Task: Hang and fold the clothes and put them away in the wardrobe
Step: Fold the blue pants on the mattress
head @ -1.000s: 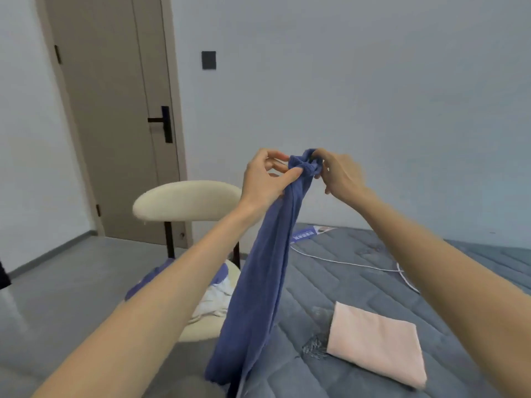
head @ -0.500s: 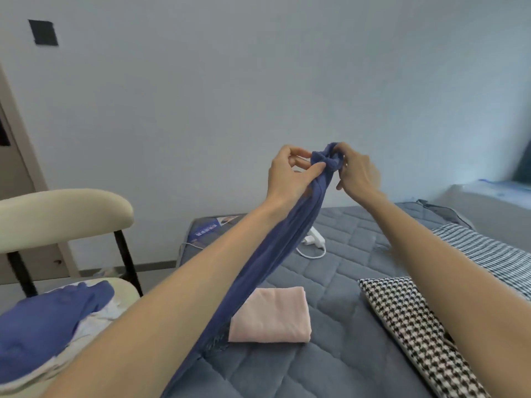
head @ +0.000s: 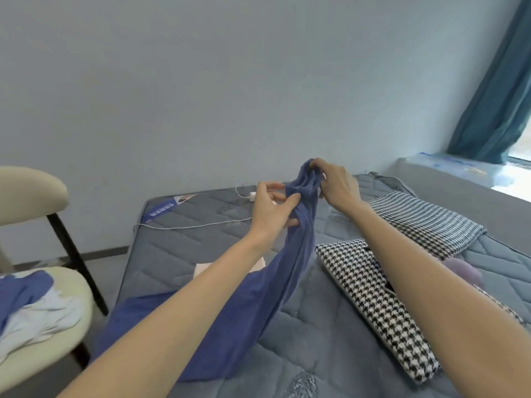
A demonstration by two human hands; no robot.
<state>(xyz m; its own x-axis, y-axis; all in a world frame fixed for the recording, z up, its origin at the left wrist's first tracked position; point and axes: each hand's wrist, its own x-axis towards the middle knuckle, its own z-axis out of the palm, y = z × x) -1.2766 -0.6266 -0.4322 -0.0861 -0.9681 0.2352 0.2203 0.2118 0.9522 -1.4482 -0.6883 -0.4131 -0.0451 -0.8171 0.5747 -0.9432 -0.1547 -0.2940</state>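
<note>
Grip of left hand [head: 270, 214] and right hand [head: 339, 186] tight on bunched top edge of blue garment [head: 293, 262], above grey mattress [head: 201, 242].

Bedroom corner, daylight entering from the right.
A plain pale wall [head: 201, 81] runs behind a grey quilted mattress [head: 178, 248]. A cream padded chair [head: 26, 185] with black legs stands left of the bed on a grey floor [head: 106, 274]. A teal curtain [head: 500, 96] hangs at upper right above a low ledge [head: 448, 182], beside a bright window [head: 521, 159].
</note>
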